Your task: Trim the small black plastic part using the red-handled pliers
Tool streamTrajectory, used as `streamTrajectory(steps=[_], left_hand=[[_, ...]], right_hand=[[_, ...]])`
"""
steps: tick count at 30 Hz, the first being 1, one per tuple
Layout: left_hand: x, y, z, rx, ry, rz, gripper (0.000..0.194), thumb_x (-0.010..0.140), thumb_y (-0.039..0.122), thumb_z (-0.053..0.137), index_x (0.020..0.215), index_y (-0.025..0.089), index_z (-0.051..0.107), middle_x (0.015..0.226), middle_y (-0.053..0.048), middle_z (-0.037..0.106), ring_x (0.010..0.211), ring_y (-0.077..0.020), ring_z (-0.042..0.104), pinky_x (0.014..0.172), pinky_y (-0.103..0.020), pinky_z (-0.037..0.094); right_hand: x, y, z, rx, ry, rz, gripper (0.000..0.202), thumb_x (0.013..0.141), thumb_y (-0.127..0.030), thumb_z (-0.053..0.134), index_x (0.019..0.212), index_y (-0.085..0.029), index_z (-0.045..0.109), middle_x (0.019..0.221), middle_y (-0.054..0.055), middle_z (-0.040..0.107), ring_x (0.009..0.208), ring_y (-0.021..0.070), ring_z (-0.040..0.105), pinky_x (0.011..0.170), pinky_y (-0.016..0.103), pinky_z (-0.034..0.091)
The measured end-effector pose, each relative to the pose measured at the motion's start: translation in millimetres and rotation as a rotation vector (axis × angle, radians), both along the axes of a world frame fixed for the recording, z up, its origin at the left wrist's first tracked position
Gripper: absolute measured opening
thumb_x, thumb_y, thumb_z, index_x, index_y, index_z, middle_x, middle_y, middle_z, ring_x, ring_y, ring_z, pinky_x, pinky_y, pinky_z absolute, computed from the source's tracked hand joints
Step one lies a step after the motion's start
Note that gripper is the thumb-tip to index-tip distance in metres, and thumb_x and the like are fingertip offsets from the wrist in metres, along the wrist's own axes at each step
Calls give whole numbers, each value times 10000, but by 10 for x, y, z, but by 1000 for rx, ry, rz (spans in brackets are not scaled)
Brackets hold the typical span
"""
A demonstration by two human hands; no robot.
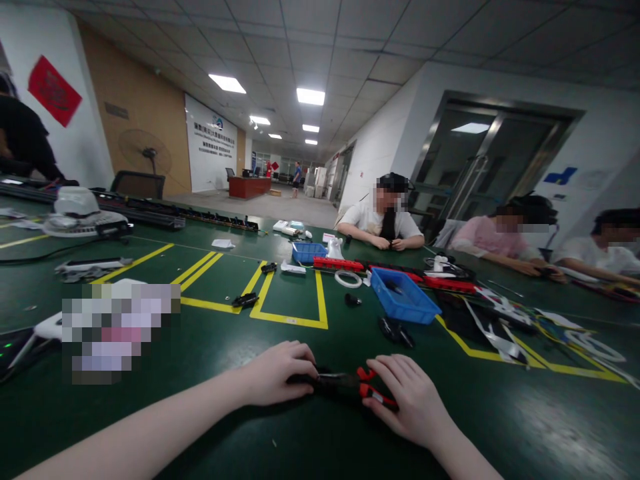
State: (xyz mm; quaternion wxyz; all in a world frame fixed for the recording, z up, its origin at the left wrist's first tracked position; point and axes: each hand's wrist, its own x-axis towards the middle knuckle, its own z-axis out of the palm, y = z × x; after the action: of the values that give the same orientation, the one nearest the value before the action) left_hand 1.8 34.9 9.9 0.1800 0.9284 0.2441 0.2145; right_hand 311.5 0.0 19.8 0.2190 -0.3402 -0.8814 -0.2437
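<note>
Just in front of me, my right hand [414,395] is closed around the red handles of a pair of pliers [367,384]. The jaws point left and reach my left hand [281,373]. Its fingers curl round a small black part [300,379], mostly hidden and too dark to name. The jaws touch or nearly touch this part; I cannot tell which. Beyond my right hand lie black pieces [397,331], beside a blue bin [404,299]. Another small black piece [353,300] rests left of the bin.
Yellow tape [290,321] marks the green table. Black clips [245,300], a white ring [349,279], red strips [339,264] and a smaller blue bin [309,252] lie farther off. Cables and a flat ribbon [493,333] spread at right. Several people sit across the table.
</note>
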Motion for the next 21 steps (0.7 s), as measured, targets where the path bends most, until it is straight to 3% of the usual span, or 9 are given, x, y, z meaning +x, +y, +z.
streamTrajectory(steps=[21], left_hand=[[-10, 1, 0, 18, 15, 0, 201, 881, 247, 637, 1081, 232, 659, 1130, -55, 607, 1014, -208, 589, 842, -331, 482]], right_hand=[[-21, 1, -8, 18, -5, -2, 407, 857, -427, 603, 1141, -136, 607, 1005, 120, 706, 898, 244, 656, 894, 451, 445]])
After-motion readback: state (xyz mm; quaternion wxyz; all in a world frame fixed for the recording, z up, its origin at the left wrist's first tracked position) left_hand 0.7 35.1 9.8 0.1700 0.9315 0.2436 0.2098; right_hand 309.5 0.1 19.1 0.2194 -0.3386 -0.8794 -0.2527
